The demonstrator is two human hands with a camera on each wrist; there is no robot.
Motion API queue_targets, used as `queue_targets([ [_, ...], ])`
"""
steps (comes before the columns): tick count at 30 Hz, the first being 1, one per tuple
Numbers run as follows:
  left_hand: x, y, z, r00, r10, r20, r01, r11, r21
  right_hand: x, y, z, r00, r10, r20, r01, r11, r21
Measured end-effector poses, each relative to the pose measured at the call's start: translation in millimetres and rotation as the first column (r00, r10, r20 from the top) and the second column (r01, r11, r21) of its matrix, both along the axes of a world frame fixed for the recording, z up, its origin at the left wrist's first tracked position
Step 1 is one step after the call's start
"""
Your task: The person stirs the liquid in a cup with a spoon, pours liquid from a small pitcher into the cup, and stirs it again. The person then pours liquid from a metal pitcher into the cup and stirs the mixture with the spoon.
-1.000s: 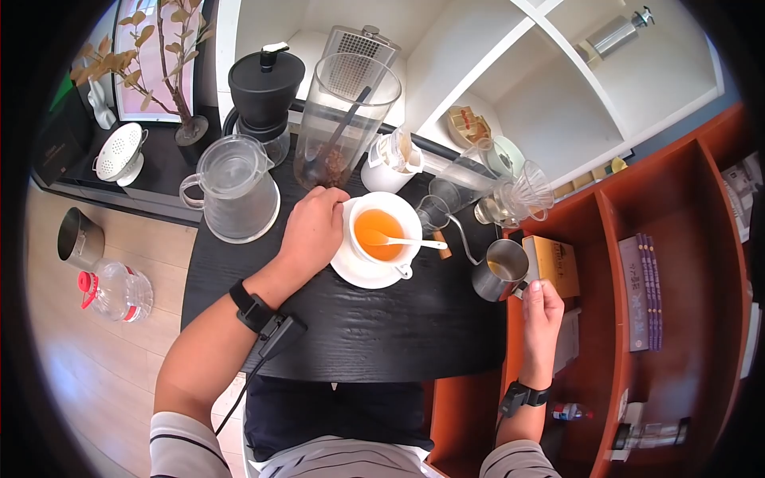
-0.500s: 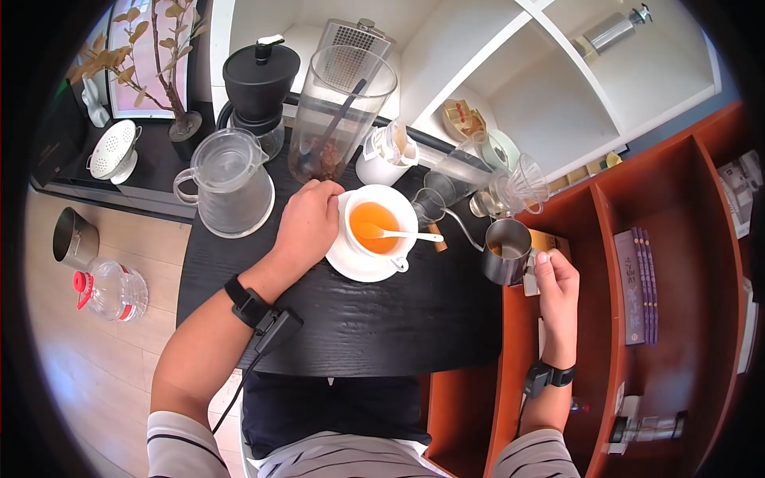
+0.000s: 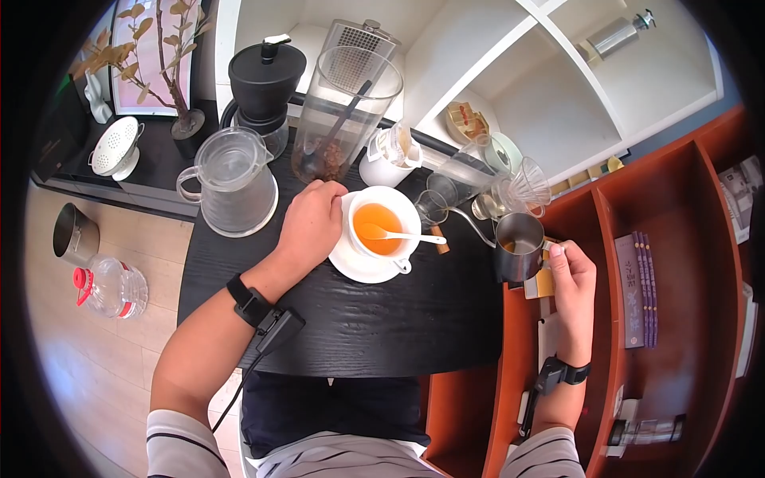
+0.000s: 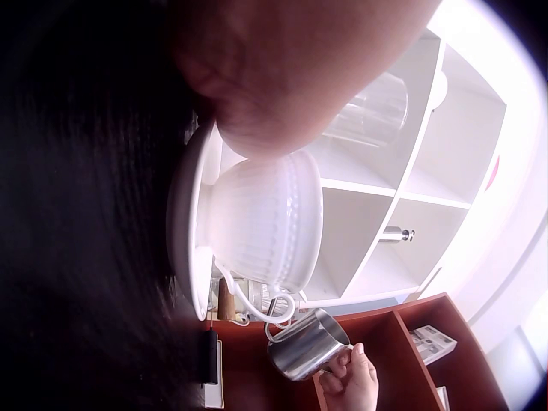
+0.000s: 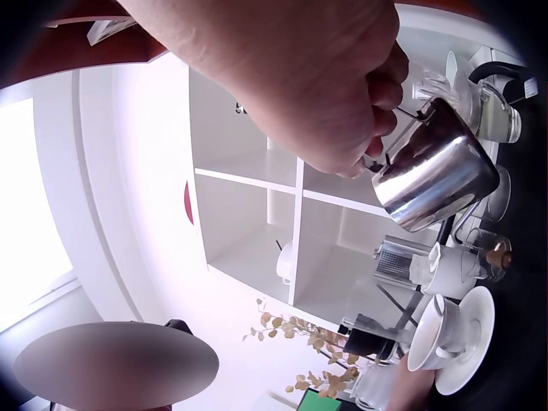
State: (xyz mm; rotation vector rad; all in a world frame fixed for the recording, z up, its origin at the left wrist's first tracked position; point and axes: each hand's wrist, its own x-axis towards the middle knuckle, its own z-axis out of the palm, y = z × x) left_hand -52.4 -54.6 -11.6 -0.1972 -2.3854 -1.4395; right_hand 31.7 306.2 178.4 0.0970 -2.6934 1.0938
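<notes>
A metal pitcher with a thin spout (image 3: 519,253) is in my right hand (image 3: 574,283), whose fingers grip its handle at the table's right edge. In the right wrist view the pitcher (image 5: 438,175) is tilted in that view, with the hand (image 5: 317,86) curled at its handle. Left of it, a white cup (image 3: 406,211) with orange liquid (image 3: 376,219) and a white spoon (image 3: 414,237) stands on a white saucer (image 3: 351,263). My left hand (image 3: 312,223) rests at the saucer's left side, its fingertips near the rim.
A lidded glass jug (image 3: 235,183), a black grinder (image 3: 267,84), a tall glass vessel (image 3: 339,119) and a white mug with a drip bag (image 3: 389,163) stand behind. Glassware (image 3: 510,195) is at the table's back right. A red-brown shelf (image 3: 606,239) borders the right side.
The pitcher and my right hand have moved right and slightly away from my body, rising beside the table's right edge. My left hand has stayed by the saucer.
</notes>
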Motion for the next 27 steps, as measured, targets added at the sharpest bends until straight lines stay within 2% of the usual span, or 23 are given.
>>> queue_targets([
  [8,0,0,1,1.0,-0.003,0.002,0.003,1.0,-0.001,3,-5,13,0.997,-0.025,-0.074,0.026,1.0,0.013],
  [27,1,0,2,1.0,-0.005,-0.001,0.005,1.0,0.002,4,-7,25,0.997,-0.021,-0.07,0.026,0.997,0.07],
])
